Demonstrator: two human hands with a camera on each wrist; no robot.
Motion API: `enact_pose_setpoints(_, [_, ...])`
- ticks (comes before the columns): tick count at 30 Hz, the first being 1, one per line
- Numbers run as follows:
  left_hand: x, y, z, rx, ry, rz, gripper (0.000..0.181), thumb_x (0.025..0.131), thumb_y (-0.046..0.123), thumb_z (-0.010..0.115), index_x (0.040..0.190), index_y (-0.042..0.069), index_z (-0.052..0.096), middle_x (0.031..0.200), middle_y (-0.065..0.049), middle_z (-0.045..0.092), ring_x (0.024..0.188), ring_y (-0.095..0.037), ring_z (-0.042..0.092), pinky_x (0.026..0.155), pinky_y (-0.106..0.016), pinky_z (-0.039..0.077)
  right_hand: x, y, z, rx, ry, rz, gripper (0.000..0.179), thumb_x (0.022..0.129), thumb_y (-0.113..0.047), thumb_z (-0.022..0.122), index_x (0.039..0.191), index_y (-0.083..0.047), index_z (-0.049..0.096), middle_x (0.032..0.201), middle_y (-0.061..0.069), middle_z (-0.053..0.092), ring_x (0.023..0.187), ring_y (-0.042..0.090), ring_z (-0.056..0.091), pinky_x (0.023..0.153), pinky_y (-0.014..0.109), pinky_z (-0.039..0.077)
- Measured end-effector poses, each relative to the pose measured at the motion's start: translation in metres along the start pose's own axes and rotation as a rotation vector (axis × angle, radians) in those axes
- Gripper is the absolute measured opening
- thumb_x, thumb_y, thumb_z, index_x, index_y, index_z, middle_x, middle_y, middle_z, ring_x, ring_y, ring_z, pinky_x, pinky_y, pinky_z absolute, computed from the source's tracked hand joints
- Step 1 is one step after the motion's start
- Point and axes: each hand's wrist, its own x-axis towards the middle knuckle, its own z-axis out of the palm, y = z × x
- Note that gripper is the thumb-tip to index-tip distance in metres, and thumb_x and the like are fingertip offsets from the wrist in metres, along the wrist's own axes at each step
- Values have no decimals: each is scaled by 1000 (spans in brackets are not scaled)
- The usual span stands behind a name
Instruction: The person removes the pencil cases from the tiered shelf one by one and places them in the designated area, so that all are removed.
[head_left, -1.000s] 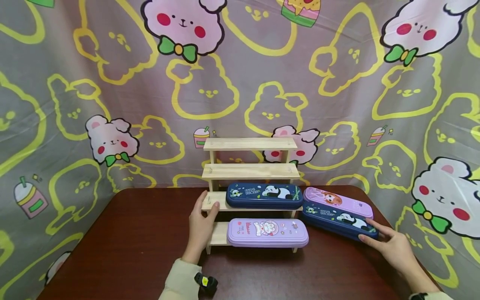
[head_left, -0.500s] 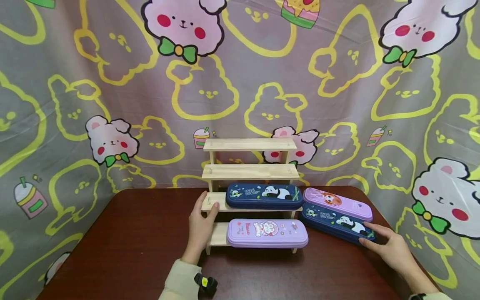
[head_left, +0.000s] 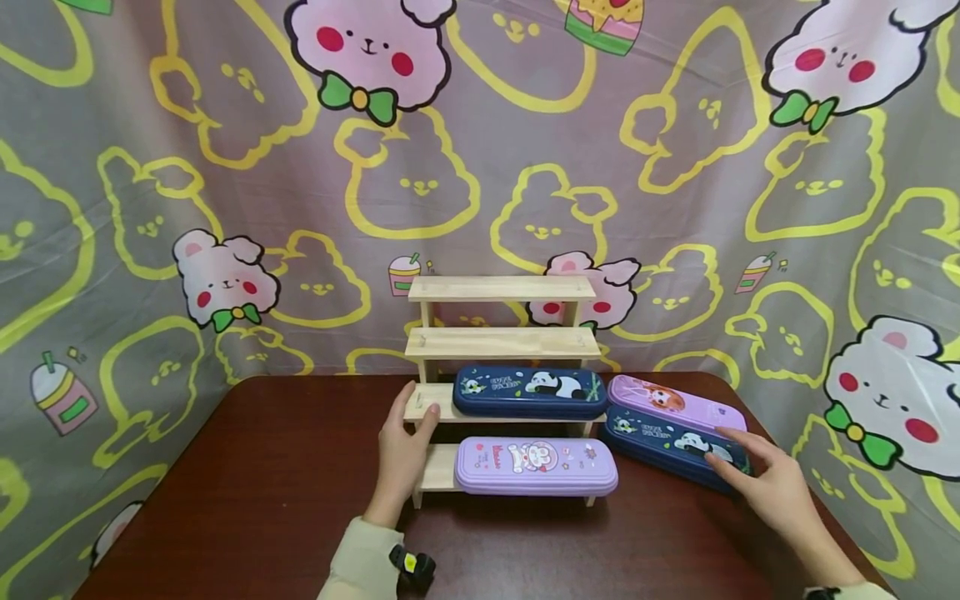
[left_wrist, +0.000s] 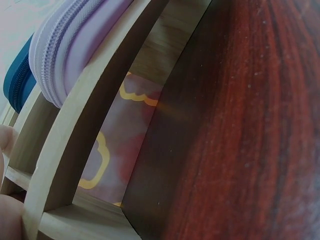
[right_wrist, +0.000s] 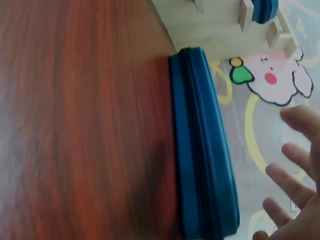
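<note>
My left hand (head_left: 401, 446) grips the left end of a stepped wooden display rack (head_left: 510, 342), near its third step from the top. Hovering over the right end of a dark blue panda pencil case (head_left: 652, 442) on the table is my right hand (head_left: 776, 483). Its fingers (right_wrist: 287, 185) are spread, away from the case's zipped side in the right wrist view. Another dark blue panda pencil case (head_left: 532, 392) lies on the third step. On the lowest step is a lilac pencil case (head_left: 536, 465). Behind the table's blue case is a pink-purple one (head_left: 678, 402) with a girl picture.
The top two steps (head_left: 501, 289) of the rack are bare wood. A dark red-brown wooden table (head_left: 285, 500) carries everything. Behind and on both sides hangs a printed curtain (head_left: 420, 183) with rabbit faces.
My right hand was at the right end of the table's blue pencil case, which shifted slightly left; now the hand is farther left over it. The left hand stays on the rack.
</note>
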Motion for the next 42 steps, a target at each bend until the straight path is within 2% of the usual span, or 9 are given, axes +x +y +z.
enact_pose_setpoints(3, [0,0,0,0,-2,3,64,94,40,67,150,21,43,148,-5,46,137,-23,39,111,-48,31,1,-8,4,35,28,-51,39,89,-28,76,121,-8,67,120,5,61,106,11,47,77,13,40])
enact_pose_setpoints(7, [0,0,0,-1,-1,1,64,94,40,67,150,20,43,148,-6,46,137,-23,39,111,-49,31,2,-20,11,74,38,-102,34,89,-22,76,119,-10,66,115,-12,58,103,6,47,76,24,42])
enact_pose_setpoints(9, [0,1,0,-3,0,-2,63,94,39,67,150,20,43,148,-7,47,137,-23,40,111,-48,31,3,-26,15,105,32,-134,35,88,-18,77,120,-9,65,116,-10,57,102,6,48,77,24,44])
enact_pose_setpoints(14, [-1,2,0,-9,0,-6,63,94,39,67,150,19,43,148,-7,47,136,-23,40,111,-48,32,8,-44,25,195,1,-195,45,86,-9,77,128,-6,62,123,11,59,104,-1,50,82,14,44])
enact_pose_setpoints(17, [-1,1,0,-11,-2,-7,64,94,39,68,150,19,43,148,-7,47,137,-24,40,111,-48,32,11,-55,29,198,-34,-200,50,88,-12,76,134,-7,58,129,12,57,107,-3,47,83,13,44])
enact_pose_setpoints(21, [-1,1,1,-10,-2,-10,63,94,39,67,150,20,43,148,-6,47,137,-23,40,111,-48,32,18,-67,36,187,-84,-211,52,90,-16,74,139,-10,54,135,10,54,114,3,47,87,21,46])
enact_pose_setpoints(28, [1,0,1,4,6,0,63,94,39,67,149,20,44,147,-6,48,136,-23,41,111,-48,32,33,-85,51,241,-168,-255,60,91,-18,73,146,-15,47,142,9,48,121,33,50,89,56,46])
enact_pose_setpoints(38, [1,-1,1,3,6,-3,62,94,38,67,149,19,44,146,-7,49,135,-22,41,111,-46,32,43,-111,70,314,-258,-254,66,90,-26,75,148,-24,44,147,9,42,127,36,44,92,65,44])
enact_pose_setpoints(42, [1,0,0,8,7,-5,62,94,38,68,149,19,45,146,-6,48,136,-22,41,111,-47,32,48,-120,76,316,-273,-291,68,88,-27,76,149,-25,44,149,8,40,128,36,43,93,66,42])
